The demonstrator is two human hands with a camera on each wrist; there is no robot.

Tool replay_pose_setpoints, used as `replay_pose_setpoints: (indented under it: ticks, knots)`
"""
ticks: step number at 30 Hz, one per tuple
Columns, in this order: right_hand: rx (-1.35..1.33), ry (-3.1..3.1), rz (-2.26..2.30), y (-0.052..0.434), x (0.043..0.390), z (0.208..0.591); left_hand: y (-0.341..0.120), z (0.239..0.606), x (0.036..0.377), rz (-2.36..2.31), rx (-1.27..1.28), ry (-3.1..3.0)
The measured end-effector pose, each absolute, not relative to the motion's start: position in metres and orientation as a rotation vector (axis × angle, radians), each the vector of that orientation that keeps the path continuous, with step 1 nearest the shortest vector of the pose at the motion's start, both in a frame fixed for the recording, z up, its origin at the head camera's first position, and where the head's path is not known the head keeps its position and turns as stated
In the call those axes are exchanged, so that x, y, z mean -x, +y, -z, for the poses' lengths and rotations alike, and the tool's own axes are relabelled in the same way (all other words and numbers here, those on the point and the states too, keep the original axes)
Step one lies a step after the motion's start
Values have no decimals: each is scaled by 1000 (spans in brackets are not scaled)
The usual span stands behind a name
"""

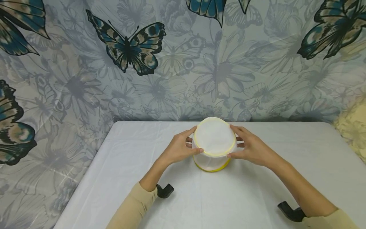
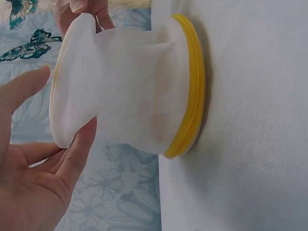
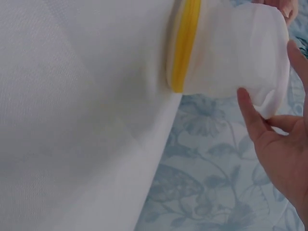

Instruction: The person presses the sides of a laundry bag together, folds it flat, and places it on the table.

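A white mesh laundry bag [image 1: 215,136], round like a drum, stands upright on the white-covered table. Yellow piping edges its round top, and a yellow zipper band [image 2: 193,86] runs around its base. My left hand [image 1: 181,146] holds the upper rim from the left, its thumb at the front edge. From the opposite side my right hand [image 1: 251,147] grips the same rim, thumb in front and fingertips [image 3: 244,96] against the mesh wall. Both wrist views show the thin side wall creased and drawn in below the top.
The table [image 1: 286,178] has a white cloth, and its far edge runs close behind the bag. A grey floral backdrop with butterfly prints [image 1: 128,47] hangs beyond it. Black wrist mounts [image 1: 165,191] stick out by both sleeves. Yellowish patterned fabric [image 1: 353,127] shows at the right.
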State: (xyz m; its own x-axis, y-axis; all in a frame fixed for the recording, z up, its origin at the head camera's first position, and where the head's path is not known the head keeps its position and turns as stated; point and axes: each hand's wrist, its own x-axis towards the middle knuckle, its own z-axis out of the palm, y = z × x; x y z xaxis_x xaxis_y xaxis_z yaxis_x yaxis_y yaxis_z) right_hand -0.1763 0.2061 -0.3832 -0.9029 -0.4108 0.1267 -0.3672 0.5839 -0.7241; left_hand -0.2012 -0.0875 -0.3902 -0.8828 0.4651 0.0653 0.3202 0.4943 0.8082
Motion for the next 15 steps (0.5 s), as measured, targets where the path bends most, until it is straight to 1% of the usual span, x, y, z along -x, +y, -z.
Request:
replay_pose_setpoints:
  ticks: [15]
  knots:
    - [679, 2820, 1162, 199, 176, 390, -83, 394, 206, -1258, -697, 2689]
